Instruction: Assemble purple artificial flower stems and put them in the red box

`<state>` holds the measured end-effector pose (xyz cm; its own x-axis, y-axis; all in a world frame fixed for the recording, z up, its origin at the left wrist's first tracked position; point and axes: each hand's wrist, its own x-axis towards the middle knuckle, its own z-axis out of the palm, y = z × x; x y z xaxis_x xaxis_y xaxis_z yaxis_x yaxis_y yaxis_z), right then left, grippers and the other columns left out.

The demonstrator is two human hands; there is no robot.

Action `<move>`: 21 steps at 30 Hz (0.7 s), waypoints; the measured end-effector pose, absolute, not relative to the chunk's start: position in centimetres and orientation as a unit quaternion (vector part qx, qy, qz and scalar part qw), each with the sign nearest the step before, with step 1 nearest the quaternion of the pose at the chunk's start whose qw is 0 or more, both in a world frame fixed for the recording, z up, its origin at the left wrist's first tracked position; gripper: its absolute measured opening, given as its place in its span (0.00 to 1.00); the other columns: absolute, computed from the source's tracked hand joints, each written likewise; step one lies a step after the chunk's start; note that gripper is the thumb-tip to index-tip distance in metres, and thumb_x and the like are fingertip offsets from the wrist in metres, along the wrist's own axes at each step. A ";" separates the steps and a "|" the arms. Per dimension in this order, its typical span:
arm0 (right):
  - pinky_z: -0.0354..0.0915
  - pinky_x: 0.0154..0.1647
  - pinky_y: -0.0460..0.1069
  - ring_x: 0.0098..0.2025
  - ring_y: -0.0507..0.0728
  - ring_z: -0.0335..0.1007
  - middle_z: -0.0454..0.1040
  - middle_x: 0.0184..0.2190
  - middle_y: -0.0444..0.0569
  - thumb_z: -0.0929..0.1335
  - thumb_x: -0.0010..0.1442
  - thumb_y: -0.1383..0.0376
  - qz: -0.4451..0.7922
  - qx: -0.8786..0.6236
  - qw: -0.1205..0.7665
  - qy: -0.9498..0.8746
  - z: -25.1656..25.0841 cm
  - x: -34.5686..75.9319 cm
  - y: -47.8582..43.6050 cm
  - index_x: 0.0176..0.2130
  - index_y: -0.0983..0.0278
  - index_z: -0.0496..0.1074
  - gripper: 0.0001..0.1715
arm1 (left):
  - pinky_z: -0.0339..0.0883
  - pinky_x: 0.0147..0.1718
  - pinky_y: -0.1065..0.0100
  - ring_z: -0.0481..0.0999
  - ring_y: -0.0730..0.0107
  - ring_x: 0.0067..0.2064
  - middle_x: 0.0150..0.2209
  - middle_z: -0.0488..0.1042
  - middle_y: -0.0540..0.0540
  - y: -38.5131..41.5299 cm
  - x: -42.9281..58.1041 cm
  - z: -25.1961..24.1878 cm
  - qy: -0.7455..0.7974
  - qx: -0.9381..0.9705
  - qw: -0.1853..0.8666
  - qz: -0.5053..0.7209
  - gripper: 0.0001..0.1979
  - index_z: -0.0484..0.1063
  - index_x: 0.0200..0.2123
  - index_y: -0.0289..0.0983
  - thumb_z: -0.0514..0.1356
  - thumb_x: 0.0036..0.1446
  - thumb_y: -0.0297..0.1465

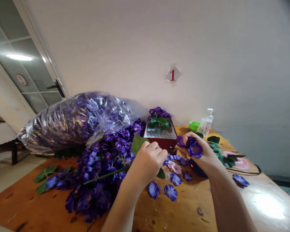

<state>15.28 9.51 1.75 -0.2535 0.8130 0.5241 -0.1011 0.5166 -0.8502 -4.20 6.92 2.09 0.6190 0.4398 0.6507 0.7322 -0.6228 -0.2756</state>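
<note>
Two hands in frame: open or closed?

Both closed, neither wide. Left hand (147, 162): fingers (154, 152) curled narrowly around a green stem (106, 175), running out to the lower left over the flowers. Right hand (204, 158): cupped, gripping purple fabric blossoms (192, 146) against the palm.

Next to the left hand?

One green leaf (137, 144) just above the knuckles, another (160, 174) just below. Immediately beside, a large heap of purple flower sprays (96, 174) on a scuffed wooden table (31, 206).

Next to the right hand?

Loose purple blossoms (171, 192) scattered on the wood below, plus one pink blossom (174, 167). Under the wrist, a dark rounded object (198, 169) with a small orange glow at its edge; identity unclear. Farther right, separate green leaves (214, 139).

Farther out?

Between hands and wall, a red box (160, 143) with a white lattice insert, green leaves and purple flowers standing in it. To its left, a bulging clear plastic bag (72, 122) packed with purple flowers. Behind the hands on the right, a green cup (194, 126) and a clear bottle (206, 123). On the wall, a round sign (172, 74) marked 1.
</note>
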 end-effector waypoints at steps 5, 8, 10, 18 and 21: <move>0.61 0.24 0.45 0.24 0.48 0.62 0.66 0.29 0.40 0.73 0.51 0.64 0.411 -0.289 0.584 -0.637 2.1 14.7 9.2 0.37 0.59 0.64 0.16 | 0.52 0.30 0.65 0.65 0.67 0.31 0.23 0.70 0.49 7.2 -4.8 2.4 -0.362 -0.844 0.270 -0.291 0.13 0.69 0.26 0.35 0.52 0.63 0.28; 0.67 0.28 0.48 0.31 0.52 0.71 0.70 0.46 0.49 0.72 0.51 0.58 0.438 -0.316 0.557 -0.631 2.0 14.7 9.6 0.56 0.53 0.57 0.36 | 0.54 0.30 0.66 0.67 0.67 0.31 0.25 0.72 0.48 7.1 -6.8 2.9 -0.415 -0.803 0.262 -0.338 0.11 0.72 0.30 0.36 0.53 0.63 0.31; 0.69 0.33 0.51 0.37 0.55 0.72 0.67 0.53 0.54 0.70 0.54 0.54 0.422 -0.347 0.501 -0.671 1.0 14.2 10.2 0.61 0.54 0.52 0.40 | 0.57 0.31 0.66 0.68 0.66 0.31 0.25 0.72 0.47 6.9 -8.3 3.3 -0.448 -0.757 0.273 -0.389 0.09 0.73 0.33 0.36 0.54 0.62 0.31; 0.64 0.32 0.50 0.34 0.62 0.74 0.78 0.32 0.52 0.75 0.42 0.65 0.234 -0.469 0.145 -0.839 -7.3 6.4 11.8 0.34 0.62 0.76 0.16 | 0.63 0.33 0.68 0.69 0.69 0.29 0.24 0.69 0.49 5.7 -9.6 3.8 -0.467 -0.696 0.232 -0.493 0.06 0.72 0.32 0.37 0.57 0.60 0.32; 0.60 0.28 0.48 0.28 0.58 0.73 0.76 0.24 0.50 0.70 0.47 0.72 0.216 -0.490 0.167 -0.828 -7.3 6.2 12.1 0.24 0.64 0.74 0.04 | 0.62 0.34 0.68 0.69 0.69 0.30 0.24 0.70 0.50 5.3 -9.3 4.0 -0.469 -0.690 0.211 -0.509 0.05 0.71 0.31 0.37 0.58 0.59 0.31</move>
<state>6.16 12.08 -7.35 -0.4639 0.8835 0.0641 0.7396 0.4261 -0.5209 -9.31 5.30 3.96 0.0421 0.4340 0.8999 0.8623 -0.4707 0.1866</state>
